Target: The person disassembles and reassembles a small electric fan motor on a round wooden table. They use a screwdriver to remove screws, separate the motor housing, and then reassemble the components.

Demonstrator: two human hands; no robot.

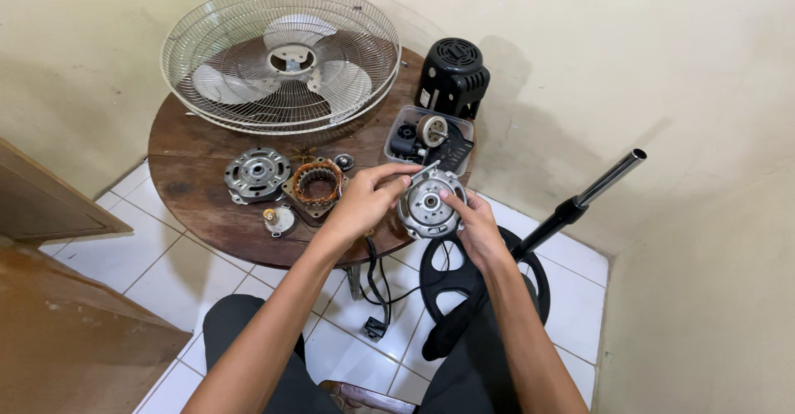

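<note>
A round silver motor end cover (428, 204) with a centre bearing hole is held up over the near edge of the round wooden table (195, 178). My right hand (472, 219) grips its right rim. At the cover's upper left rim my left hand (368, 196) pinches a small metal piece between thumb and fingers. Just left of my hands lies the copper-wound stator (315, 186), then a second silver end cover (257, 173) and a small round metal part (279, 219).
A wire fan guard with white blades (281, 58) leans at the back of the table. A black motor housing (452, 74) and a clear tray of parts (431, 137) sit at the right. The black fan base and pole (538, 232) lie on the white tiled floor.
</note>
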